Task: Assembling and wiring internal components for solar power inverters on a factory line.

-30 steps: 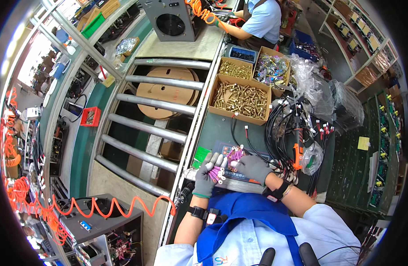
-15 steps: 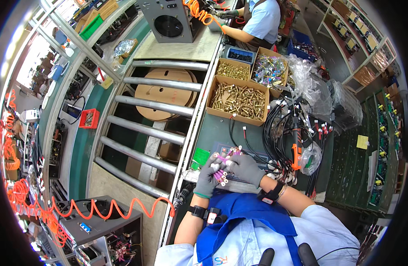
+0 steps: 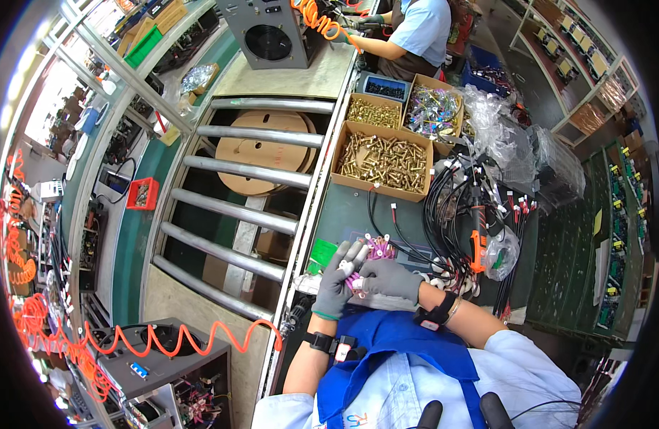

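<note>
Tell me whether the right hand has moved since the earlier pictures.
Yes. Judged against the orange-handled tool, the right hand has shifted leftward, away from the tool and further in toward the left hand.

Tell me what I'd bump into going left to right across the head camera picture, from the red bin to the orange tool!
Small red plastic bin → round brown cardboard disc → left hand in a grey glove → right hand in a grey glove → orange-and-black tool.
</note>
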Demonstrator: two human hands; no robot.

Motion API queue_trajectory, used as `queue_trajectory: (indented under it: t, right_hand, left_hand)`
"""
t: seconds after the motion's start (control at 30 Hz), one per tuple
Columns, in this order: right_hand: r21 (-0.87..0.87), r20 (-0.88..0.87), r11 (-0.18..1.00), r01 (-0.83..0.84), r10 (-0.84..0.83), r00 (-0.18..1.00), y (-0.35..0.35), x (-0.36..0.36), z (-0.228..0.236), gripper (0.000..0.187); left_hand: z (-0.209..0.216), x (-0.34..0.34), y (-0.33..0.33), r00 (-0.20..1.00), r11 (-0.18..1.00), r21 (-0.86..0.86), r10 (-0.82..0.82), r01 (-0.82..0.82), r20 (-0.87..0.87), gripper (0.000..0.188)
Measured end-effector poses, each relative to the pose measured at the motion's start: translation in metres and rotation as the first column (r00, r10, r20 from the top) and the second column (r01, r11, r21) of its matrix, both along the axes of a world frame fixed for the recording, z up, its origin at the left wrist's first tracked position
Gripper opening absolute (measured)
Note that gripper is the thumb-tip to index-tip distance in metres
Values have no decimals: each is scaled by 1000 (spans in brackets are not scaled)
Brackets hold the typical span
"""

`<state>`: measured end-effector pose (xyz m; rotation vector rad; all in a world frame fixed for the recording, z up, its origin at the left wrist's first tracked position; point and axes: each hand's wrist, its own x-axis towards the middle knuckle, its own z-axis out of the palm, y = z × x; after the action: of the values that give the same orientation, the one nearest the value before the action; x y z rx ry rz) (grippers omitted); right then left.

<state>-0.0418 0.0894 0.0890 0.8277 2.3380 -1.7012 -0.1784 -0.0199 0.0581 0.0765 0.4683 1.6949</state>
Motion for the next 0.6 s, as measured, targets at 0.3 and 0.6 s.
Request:
queue_trajectory:
  t: [0.3,0.6]
  right_hand:
    - [-425,67,871,247,-241,968,4,-4,-10,22]
    - [-87,9,900,426,-427,904,15,5,-12,29]
  left_hand:
    - [-3,-2,3,998,999,-40,17,-15,58,62]
    - [-15,-6,-5,988,993,-27,118,-115,103,61]
